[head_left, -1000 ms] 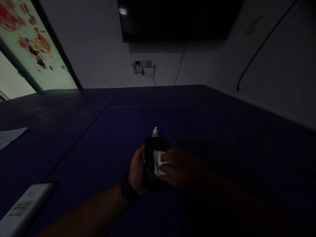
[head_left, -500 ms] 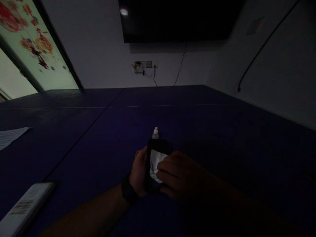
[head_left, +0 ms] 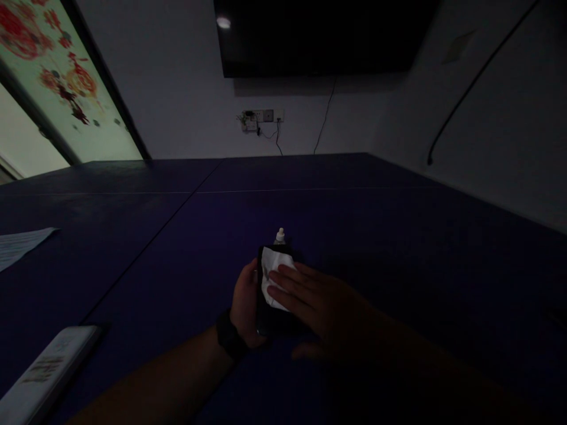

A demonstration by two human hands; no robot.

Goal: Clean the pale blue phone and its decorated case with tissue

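Observation:
My left hand (head_left: 246, 304), with a black watch on the wrist, is closed around the edge of a dark phone (head_left: 271, 320). Against the phone's upper face lies a white wipe (head_left: 275, 260), its kind of fabric too dim to tell. The fingers of my right hand (head_left: 310, 298) are stretched out and press flat on the wipe, the thumb held apart below. Just beyond the phone stands a small clear bottle with a white cap (head_left: 280, 235), its lower part hidden behind the phone.
The dark blue table (head_left: 168, 283) spreads all around. At the near left rests a white box (head_left: 46, 372), with a printed paper sheet (head_left: 22, 245) farther back. A large black screen (head_left: 323, 38) hangs on the far wall above sockets (head_left: 261, 117) and cables.
My right hand has gone from bent fingers at the wipe to flattened ones over it. The wipe has shifted up and left on the phone, which has moved slightly left.

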